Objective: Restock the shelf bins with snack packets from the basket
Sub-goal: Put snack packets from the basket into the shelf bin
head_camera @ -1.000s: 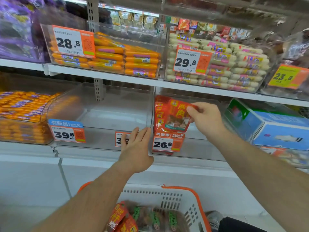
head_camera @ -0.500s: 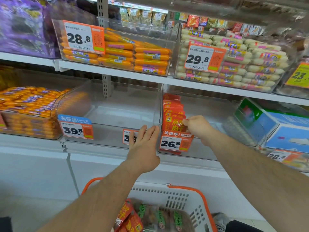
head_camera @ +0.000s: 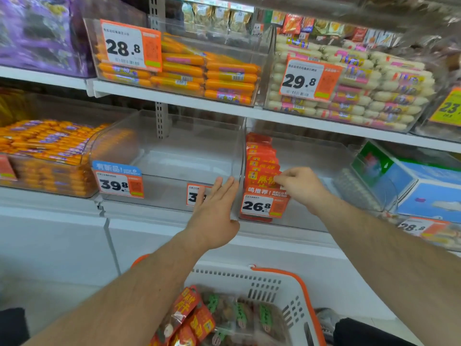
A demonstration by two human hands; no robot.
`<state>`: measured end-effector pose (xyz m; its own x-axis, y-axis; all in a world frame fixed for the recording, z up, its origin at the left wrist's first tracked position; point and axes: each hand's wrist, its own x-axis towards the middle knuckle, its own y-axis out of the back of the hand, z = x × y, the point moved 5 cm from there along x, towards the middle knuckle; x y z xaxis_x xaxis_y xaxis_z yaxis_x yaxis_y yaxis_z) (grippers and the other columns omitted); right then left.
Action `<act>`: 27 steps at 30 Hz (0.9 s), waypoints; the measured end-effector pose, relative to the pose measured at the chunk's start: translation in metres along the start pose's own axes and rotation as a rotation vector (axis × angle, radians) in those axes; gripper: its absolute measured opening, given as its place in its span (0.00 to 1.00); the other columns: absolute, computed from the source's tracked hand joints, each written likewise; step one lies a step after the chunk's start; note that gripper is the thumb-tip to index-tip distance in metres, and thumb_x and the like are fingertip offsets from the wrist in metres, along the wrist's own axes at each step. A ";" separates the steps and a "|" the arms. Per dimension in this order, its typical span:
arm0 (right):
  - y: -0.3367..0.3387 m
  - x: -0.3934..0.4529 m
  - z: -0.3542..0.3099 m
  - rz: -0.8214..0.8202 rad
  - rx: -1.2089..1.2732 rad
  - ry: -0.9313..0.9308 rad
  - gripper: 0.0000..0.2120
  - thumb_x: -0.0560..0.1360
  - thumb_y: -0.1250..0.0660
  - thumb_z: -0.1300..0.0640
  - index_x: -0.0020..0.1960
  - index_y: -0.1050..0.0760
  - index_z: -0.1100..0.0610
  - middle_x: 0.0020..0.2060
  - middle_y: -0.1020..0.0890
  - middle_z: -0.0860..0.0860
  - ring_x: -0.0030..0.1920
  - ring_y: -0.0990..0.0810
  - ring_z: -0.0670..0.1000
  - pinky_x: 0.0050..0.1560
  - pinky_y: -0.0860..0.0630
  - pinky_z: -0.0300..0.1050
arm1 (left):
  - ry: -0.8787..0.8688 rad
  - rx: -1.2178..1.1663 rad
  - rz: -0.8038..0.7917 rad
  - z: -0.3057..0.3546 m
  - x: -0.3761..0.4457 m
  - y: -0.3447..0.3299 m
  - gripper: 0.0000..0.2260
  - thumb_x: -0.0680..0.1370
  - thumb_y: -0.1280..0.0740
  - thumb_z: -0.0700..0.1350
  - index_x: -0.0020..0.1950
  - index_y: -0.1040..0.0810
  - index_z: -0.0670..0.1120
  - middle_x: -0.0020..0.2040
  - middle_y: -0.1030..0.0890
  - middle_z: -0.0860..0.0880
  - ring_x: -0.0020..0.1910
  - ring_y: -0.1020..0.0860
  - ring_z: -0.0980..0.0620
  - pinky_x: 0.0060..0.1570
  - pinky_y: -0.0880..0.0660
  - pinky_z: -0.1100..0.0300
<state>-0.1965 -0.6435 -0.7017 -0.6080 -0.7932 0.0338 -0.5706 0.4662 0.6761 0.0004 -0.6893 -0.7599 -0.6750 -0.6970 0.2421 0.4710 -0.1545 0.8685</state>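
A row of red snack packets (head_camera: 260,162) stands upright along the left wall of a clear bin (head_camera: 314,158) on the middle shelf. My right hand (head_camera: 300,187) pinches the top of the front red packet (head_camera: 262,179), just behind the 26.8 price tag. My left hand (head_camera: 215,216) is flat, fingers apart, pressed against the front of the neighbouring empty clear bin (head_camera: 174,156). Below, a white basket with orange rim (head_camera: 282,290) holds more red packets (head_camera: 189,313) and green-labelled packets (head_camera: 239,313).
The upper shelf (head_camera: 174,97) carries bins of orange sausages (head_camera: 212,73) and white-pink sausages (head_camera: 361,91). More orange sausages (head_camera: 42,151) fill the bin at left. A blue-green box (head_camera: 411,181) lies in the bin at right.
My right hand has lowered the red packet into the bin and set it upright at the front of the row. My left hand has stayed on the empty bin's front.
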 end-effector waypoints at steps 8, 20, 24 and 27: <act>-0.061 -0.091 -0.006 0.352 -0.108 0.693 0.11 0.68 0.34 0.60 0.49 0.22 0.61 0.46 0.26 0.52 0.44 0.32 0.44 0.47 0.35 0.36 | 0.295 -0.358 -0.062 -0.060 -0.094 -0.043 0.28 0.76 0.35 0.40 0.76 0.36 0.51 0.75 0.34 0.50 0.72 0.33 0.47 0.71 0.36 0.52; -0.271 -0.201 0.102 -0.938 -0.568 0.114 0.15 0.80 0.40 0.59 0.36 0.26 0.60 0.33 0.26 0.55 0.44 0.26 0.56 0.37 0.34 0.49 | 0.542 -0.407 -0.333 -0.106 -0.177 -0.102 0.16 0.74 0.35 0.38 0.60 0.18 0.47 0.58 0.19 0.53 0.60 0.22 0.54 0.61 0.28 0.60; -0.297 -0.218 0.128 -0.960 -0.592 0.013 0.19 0.77 0.38 0.52 0.30 0.33 0.57 0.26 0.30 0.52 0.33 0.26 0.54 0.30 0.36 0.45 | 0.573 -0.413 -0.362 -0.103 -0.184 -0.111 0.18 0.75 0.36 0.37 0.64 0.22 0.45 0.62 0.20 0.48 0.64 0.24 0.50 0.65 0.30 0.57; -0.299 -0.233 0.131 -0.992 -0.527 -0.061 0.11 0.78 0.38 0.58 0.43 0.21 0.63 0.40 0.19 0.58 0.46 0.19 0.60 0.34 0.32 0.43 | 0.578 -0.415 -0.375 -0.100 -0.185 -0.114 0.19 0.76 0.37 0.38 0.67 0.23 0.45 0.65 0.22 0.48 0.65 0.25 0.50 0.66 0.31 0.59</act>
<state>0.0436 -0.5471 -1.0082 -0.0487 -0.6941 -0.7182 -0.5211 -0.5958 0.6111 0.1280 -0.6125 -0.9472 -0.4833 -0.7814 -0.3947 0.5203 -0.6190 0.5884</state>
